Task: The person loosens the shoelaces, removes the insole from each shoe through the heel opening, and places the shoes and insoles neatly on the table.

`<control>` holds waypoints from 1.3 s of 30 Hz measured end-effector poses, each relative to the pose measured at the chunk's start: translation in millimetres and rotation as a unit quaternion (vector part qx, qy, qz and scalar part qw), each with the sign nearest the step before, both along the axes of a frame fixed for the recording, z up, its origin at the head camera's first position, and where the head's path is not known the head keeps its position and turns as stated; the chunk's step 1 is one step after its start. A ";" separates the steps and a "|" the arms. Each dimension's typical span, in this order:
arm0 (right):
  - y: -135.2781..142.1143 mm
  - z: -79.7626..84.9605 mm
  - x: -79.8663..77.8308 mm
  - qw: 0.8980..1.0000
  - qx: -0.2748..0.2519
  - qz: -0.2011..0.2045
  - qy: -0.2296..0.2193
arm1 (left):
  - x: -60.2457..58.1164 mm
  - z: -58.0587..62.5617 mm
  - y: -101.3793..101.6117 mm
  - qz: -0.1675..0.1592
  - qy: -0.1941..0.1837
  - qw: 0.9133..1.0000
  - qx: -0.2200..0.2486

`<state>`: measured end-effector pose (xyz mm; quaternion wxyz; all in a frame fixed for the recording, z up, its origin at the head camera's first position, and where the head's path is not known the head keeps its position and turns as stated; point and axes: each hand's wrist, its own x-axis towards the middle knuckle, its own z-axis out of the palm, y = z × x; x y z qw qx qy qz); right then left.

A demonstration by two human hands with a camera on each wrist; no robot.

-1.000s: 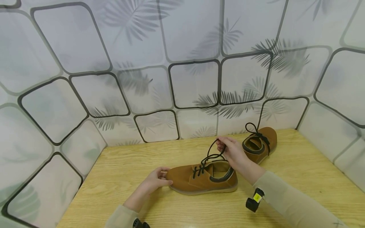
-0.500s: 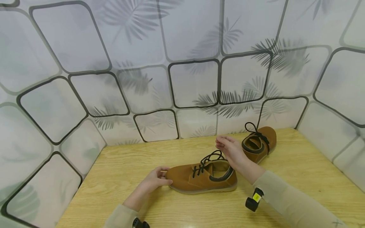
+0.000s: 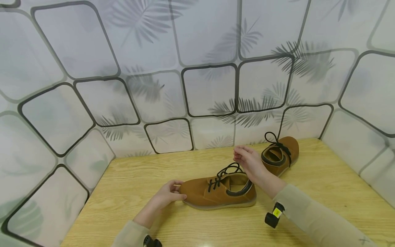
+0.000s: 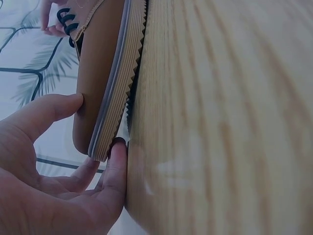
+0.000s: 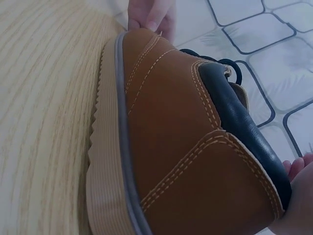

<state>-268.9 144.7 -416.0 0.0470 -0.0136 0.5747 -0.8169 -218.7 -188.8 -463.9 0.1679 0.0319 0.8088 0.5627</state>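
A brown shoe [image 3: 197, 192] with dark laces [image 3: 228, 169] stands sole down on the wooden table, its toe to the left. Round that toe my left hand [image 3: 166, 195] has its thumb on the near side and its fingers at the tip, with one finger low by the sole [image 4: 115, 107]. Over the shoe's opening hangs my right hand [image 3: 250, 163], fingers loosely bent and nothing visible between them. The lace loops lie just below its fingertips, over the tongue. In the right wrist view, the heel side of the shoe fills the middle.
A second brown shoe [image 3: 288, 149], its dark lace tied with a loop standing up, sits at the back right behind my right hand. Patterned sheeting [image 3: 210, 92] walls the wooden table [image 3: 135, 171] at the back and both sides.
My right hand has let go of the lace loop it was holding up, and the loop has dropped onto the shoe. The left hand stays on the toe.
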 end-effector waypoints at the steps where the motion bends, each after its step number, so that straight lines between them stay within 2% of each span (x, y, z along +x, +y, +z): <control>1: 0.0 0.7 0.0 1.000 0.001 0.001 0.001 | -0.1 0.0 -0.1 0.001 0.000 1.000 0.000; 12: -2.0 3.3 0.2 0.999 0.022 0.005 0.024 | -0.5 -1.0 -1.0 0.008 -0.003 1.000 -0.004; 19: -3.0 1.4 0.6 0.997 0.058 0.013 0.051 | -0.4 -1.3 -1.5 0.006 0.000 1.000 -0.004; 28: -1.7 5.4 5.8 0.994 0.086 0.029 0.059 | 0.1 -0.9 -1.5 0.004 0.002 1.000 -0.003; 34: -1.5 3.0 7.9 0.987 0.129 0.037 0.091 | 0.6 -0.3 -0.9 0.005 -0.001 1.000 -0.002; 39: 0.0 3.1 11.9 0.976 0.173 0.054 0.125 | 0.7 -0.8 -1.0 0.006 -0.002 1.000 -0.002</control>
